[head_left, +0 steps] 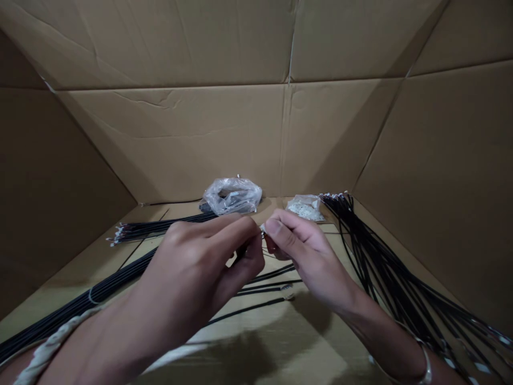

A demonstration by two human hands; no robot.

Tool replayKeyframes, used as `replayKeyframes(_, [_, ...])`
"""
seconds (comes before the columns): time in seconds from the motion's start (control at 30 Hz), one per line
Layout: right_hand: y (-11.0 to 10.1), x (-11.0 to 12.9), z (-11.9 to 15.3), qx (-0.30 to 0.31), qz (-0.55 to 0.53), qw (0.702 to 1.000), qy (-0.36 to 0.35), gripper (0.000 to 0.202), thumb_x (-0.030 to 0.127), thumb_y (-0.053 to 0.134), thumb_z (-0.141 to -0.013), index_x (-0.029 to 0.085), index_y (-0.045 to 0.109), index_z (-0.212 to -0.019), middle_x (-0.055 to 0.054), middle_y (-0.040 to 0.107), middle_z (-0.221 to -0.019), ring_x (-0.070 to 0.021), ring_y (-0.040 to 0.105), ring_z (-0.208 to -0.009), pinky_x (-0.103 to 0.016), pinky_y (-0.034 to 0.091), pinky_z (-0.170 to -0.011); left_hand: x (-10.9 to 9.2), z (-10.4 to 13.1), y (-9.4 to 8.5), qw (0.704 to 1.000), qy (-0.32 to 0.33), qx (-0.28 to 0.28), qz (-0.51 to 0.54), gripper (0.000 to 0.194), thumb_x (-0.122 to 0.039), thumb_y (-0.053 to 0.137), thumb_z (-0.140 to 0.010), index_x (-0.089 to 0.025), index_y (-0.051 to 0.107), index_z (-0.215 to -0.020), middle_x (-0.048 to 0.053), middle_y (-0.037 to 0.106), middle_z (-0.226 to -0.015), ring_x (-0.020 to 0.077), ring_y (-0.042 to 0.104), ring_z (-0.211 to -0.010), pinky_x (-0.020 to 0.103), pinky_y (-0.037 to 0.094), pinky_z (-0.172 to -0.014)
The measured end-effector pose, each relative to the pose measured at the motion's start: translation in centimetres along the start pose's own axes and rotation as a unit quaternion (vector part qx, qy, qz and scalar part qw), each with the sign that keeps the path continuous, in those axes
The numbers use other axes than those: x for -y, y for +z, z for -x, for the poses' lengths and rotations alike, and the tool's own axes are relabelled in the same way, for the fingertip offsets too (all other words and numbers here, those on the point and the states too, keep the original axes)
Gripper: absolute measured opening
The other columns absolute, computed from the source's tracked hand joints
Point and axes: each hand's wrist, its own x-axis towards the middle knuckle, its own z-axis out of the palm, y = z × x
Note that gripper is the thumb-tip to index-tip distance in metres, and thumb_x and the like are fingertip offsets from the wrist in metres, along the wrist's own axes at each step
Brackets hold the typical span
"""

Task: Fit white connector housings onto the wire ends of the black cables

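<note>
— Where is the small white piece [263,228] held?
— Between the left hand [206,256] and right hand [306,246], mostly hidden.
— How?
— It is pinched by the right; whether the curled left is closed on it cannot be told. Leftward, a black cable bundle [122,274] is cut off.

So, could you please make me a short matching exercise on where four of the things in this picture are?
Things:
1. Small pale piece
2. Black cable bundle with a pale tie
3. Bag of small white pieces
4. Fanned black cables

Places:
A. Toward the back, just beyond the right hand
B. Along the right side of the work surface
C. Between the fingertips of the left hand and the right hand
D. On the left, running toward the left forearm

Pairs: 1-C, 2-D, 3-A, 4-B
</note>
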Motion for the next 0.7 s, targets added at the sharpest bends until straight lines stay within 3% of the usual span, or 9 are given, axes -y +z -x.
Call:
replayKeyframes(0.4, [0.0,0.8,0.2,-0.02,0.137,0.99,-0.036,0.037,0.042,0.05,-0.108,0.022,0.049,-0.077,0.003,0.047,-0.074,-0.0146,0.044,-0.07,-0.028,0.037,-0.064,0.5,0.1,0.9,0.999,0.04,-0.002,-0.033,0.027,-0.021,0.05,-0.104,-0.018,0.059,-0.08,-0.004,0.059,-0.066,0.0094,0.047,-0.05,0.025,0.037,-0.051])
replayKeyframes(0.53, [-0.3,0.6,0.1,-0.021,0.085,0.996,-0.032,0.034,0.038,0.05,-0.109,0.022,0.05,-0.079,0.004,0.046,-0.075,-0.0137,0.043,-0.07,-0.028,0.037,-0.065,0.4,0.1,1.0,0.998,0.027,-0.032,-0.048,0.025,-0.019,0.05,-0.103,-0.018,0.062,-0.081,-0.004,0.062,-0.065,0.0094,0.05,-0.048,0.025,0.038,-0.05])
replayKeyframes(0.7, [-0.9,-0.2,-0.2,-0.006,0.015,1.0,-0.008,0.035,0.042,0.053,-0.107,0.022,0.054,-0.078,0.003,0.048,-0.075,-0.0135,0.044,-0.069,-0.028,0.038,-0.067,0.5,0.0,0.2,0.998,-0.033,-0.011,0.043,0.02,-0.021,0.054,-0.1,-0.02,0.065,-0.084,-0.007,0.069,-0.068,0.0053,0.061,-0.052,0.017,0.044,-0.052])
